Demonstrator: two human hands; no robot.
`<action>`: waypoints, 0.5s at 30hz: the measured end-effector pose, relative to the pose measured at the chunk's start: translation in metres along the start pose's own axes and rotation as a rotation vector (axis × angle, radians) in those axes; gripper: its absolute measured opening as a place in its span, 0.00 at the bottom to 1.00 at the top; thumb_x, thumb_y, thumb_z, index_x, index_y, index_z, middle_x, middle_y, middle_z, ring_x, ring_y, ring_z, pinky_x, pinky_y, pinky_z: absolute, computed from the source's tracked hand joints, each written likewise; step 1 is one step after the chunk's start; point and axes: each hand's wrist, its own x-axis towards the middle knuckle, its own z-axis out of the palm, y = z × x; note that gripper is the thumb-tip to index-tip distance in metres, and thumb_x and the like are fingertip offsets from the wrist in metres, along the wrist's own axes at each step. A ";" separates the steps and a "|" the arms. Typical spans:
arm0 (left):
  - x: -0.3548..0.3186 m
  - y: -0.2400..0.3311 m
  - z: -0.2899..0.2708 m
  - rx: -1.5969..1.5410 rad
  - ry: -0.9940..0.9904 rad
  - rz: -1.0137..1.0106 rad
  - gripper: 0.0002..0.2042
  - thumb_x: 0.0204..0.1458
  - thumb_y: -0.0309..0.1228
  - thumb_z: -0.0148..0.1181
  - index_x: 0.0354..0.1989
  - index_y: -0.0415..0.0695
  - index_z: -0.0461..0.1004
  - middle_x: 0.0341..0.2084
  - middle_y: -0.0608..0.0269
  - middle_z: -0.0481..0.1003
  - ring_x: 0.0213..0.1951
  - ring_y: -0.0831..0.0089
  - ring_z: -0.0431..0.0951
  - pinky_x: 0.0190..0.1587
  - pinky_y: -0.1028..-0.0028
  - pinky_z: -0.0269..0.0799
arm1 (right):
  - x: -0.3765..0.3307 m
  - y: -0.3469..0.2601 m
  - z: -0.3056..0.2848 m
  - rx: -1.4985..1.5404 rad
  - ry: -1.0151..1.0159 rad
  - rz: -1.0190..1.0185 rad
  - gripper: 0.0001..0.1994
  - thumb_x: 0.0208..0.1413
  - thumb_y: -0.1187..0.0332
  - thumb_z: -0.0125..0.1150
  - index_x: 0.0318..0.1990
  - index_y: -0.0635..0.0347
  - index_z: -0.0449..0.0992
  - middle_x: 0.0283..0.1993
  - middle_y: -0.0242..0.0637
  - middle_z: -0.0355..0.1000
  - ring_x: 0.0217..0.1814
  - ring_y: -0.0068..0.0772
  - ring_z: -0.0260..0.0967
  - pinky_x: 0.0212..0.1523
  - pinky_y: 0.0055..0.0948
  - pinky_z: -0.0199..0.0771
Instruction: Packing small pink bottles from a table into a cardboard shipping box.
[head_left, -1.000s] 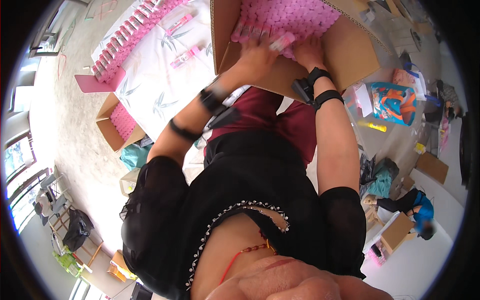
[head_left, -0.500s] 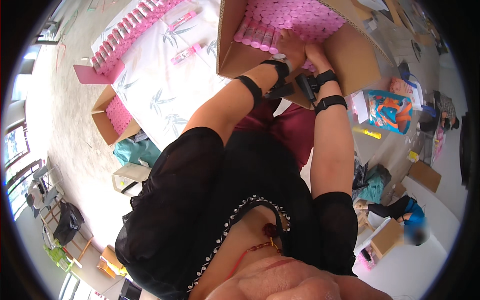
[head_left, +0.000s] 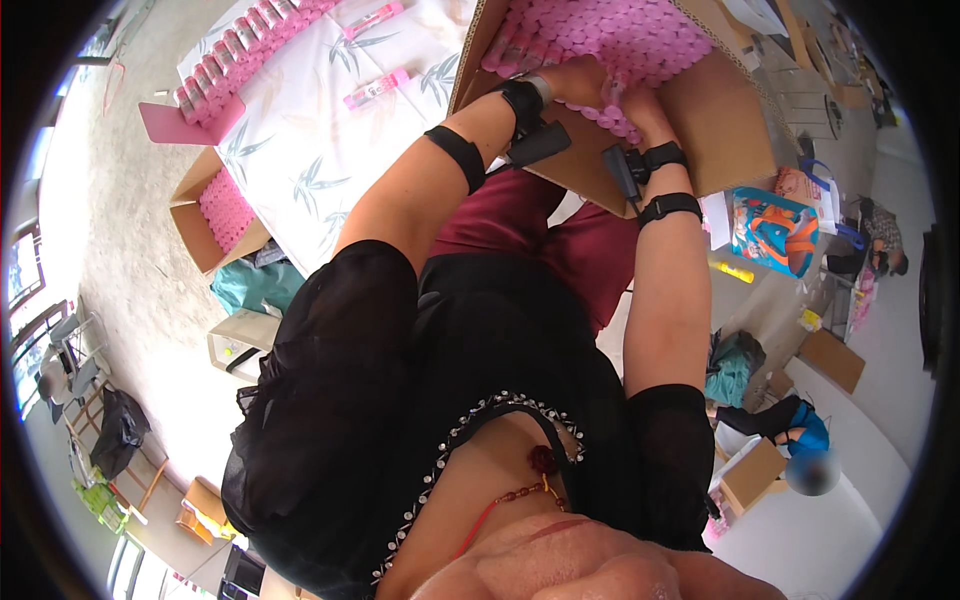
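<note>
Both my hands are inside an open cardboard box packed with upright pink-capped tubes. My left hand has its fingers curled in front of a few tubes leaning at the box's left side; what they hold, if anything, is hidden. Just to the right of it, a clear tube with a pink cap stands tilted between the two hands. My right hand is closed about this tube, its fingertips partly covered. Black straps with dark devices sit on both wrists.
On the patterned tablecloth lie two loose pink tubes. A pink tray of tubes stands at the far left, above a smaller box of pink tubes. A blue and orange bag is on the right; people sit farther off.
My left hand has shifted left, away from the right hand, and a tube now shows between them. The box and table have slid slightly within the view.
</note>
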 end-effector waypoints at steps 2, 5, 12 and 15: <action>-0.004 -0.002 0.009 0.037 0.077 -0.006 0.24 0.44 0.42 0.70 0.43 0.36 0.76 0.38 0.44 0.77 0.48 0.52 0.76 0.46 0.59 0.72 | -0.002 0.009 0.003 -0.019 0.003 -0.030 0.23 0.65 0.59 0.40 0.50 0.66 0.79 0.55 0.60 0.74 0.58 0.58 0.71 0.61 0.46 0.69; -0.007 -0.015 0.023 0.082 0.239 0.057 0.20 0.46 0.38 0.69 0.44 0.37 0.76 0.40 0.45 0.75 0.46 0.53 0.76 0.47 0.60 0.72 | -0.008 0.001 0.006 0.019 0.086 -0.061 0.22 0.65 0.60 0.42 0.49 0.67 0.79 0.53 0.60 0.75 0.57 0.58 0.73 0.59 0.44 0.70; 0.000 -0.041 0.043 0.114 0.431 0.188 0.19 0.48 0.35 0.67 0.47 0.38 0.76 0.41 0.46 0.73 0.46 0.47 0.75 0.51 0.56 0.71 | -0.047 -0.039 -0.020 0.585 0.152 0.127 0.18 0.64 0.61 0.47 0.51 0.62 0.77 0.52 0.58 0.75 0.57 0.60 0.72 0.57 0.41 0.70; -0.003 -0.038 0.045 0.129 0.459 0.174 0.18 0.48 0.34 0.66 0.45 0.36 0.76 0.41 0.45 0.73 0.46 0.46 0.74 0.52 0.56 0.71 | -0.053 -0.047 -0.025 0.620 0.125 0.138 0.19 0.65 0.59 0.47 0.52 0.63 0.76 0.52 0.57 0.75 0.58 0.60 0.71 0.57 0.42 0.71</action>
